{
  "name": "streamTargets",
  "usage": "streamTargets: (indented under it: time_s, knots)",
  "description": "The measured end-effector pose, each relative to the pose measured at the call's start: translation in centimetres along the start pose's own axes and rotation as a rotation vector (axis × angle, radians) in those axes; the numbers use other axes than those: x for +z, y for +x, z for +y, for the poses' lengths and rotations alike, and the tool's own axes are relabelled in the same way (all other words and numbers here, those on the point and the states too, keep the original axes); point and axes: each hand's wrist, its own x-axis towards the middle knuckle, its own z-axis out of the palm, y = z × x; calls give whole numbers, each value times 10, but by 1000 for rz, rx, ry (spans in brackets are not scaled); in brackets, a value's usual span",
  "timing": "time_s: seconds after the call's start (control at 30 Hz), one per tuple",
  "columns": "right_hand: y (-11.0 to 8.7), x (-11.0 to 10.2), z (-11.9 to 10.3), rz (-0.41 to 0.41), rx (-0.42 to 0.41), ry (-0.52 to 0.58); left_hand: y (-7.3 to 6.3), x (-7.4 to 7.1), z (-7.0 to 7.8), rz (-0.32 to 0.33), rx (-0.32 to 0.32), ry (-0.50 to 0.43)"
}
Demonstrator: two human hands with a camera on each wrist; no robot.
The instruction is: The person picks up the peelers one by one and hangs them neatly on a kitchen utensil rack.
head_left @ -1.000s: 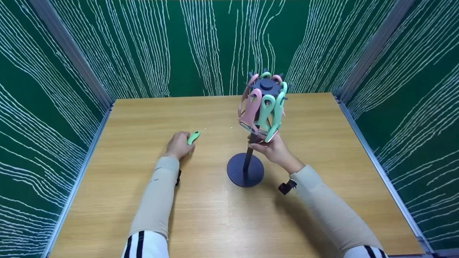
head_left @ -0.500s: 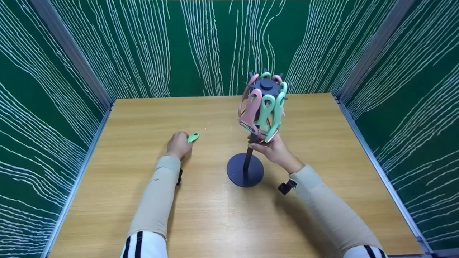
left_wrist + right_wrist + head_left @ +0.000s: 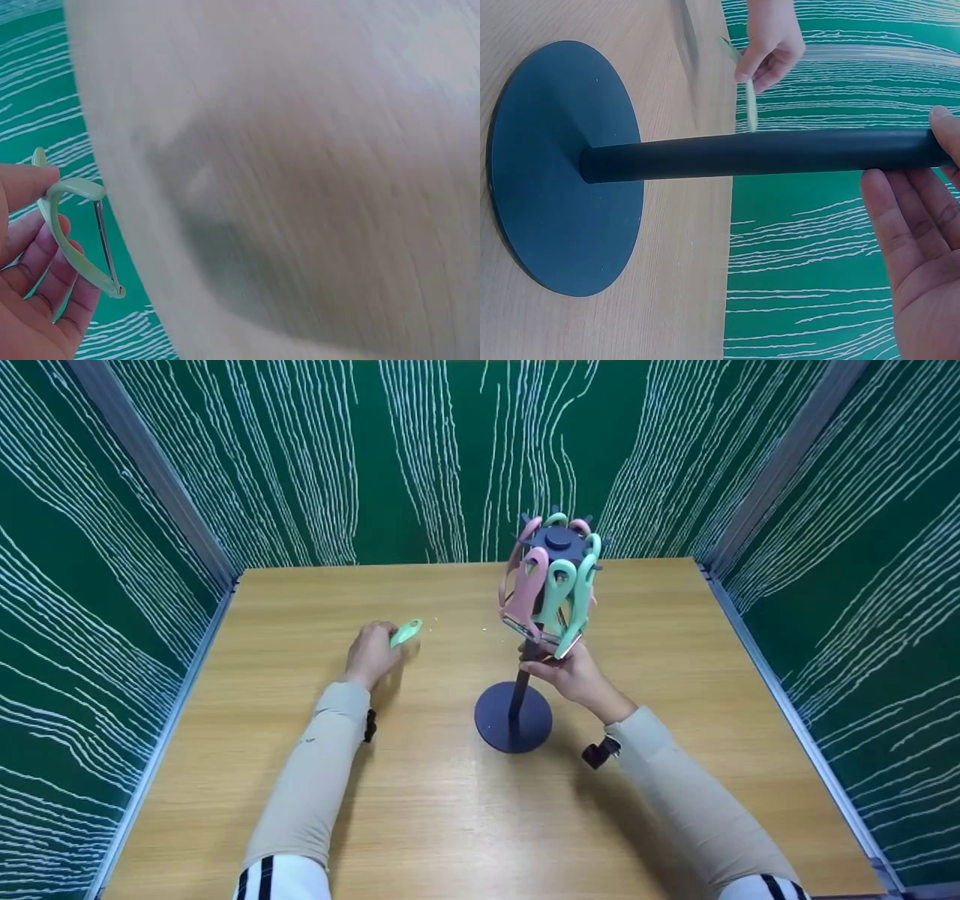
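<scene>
A green Y-shaped peeler (image 3: 71,251) with a thin metal blade is pinched between the thumb and fingers of my left hand (image 3: 370,654), raised over the left part of the table. In the head view only its handle (image 3: 406,633) sticks out past the fingers. My right hand (image 3: 574,675) grips the dark post (image 3: 780,152) of a round-based stand, just below its head. From hooks around that head hang several peelers, among them a pink peeler (image 3: 523,592) and a mint green peeler (image 3: 556,589) at the front. Those behind are partly hidden.
The stand's flat round base (image 3: 499,727) rests on the wooden table (image 3: 450,810). Tiny light specks lie on the table between the left hand and the stand. Green walls with white wavy lines (image 3: 420,450) enclose the back and sides.
My left hand has lifted the green peeler up from the table and shifted slightly away from me. The right hand and the stand have stayed in place.
</scene>
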Motion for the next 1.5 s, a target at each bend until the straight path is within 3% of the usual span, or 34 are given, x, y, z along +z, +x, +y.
streamTargets:
  time_s: [0.2, 0.33, 0.73, 0.93, 1.5]
  knots:
    - [0, -1, -1, 0, 29, 22, -4, -5, 7, 19, 30, -81]
    - [1, 0, 0, -6, 24, 30, -8, -9, 14, 31, 15, -122]
    - [-1, 0, -1, 4, 34, 25, -20, -18, 32, 78, 27, -164]
    - [0, 1, -2, 0, 32, 7, -28, -20, 42, 112, 108, -188]
    - [-1, 0, -1, 6, 51, -18, -43, -37, 90, 184, 312, -250]
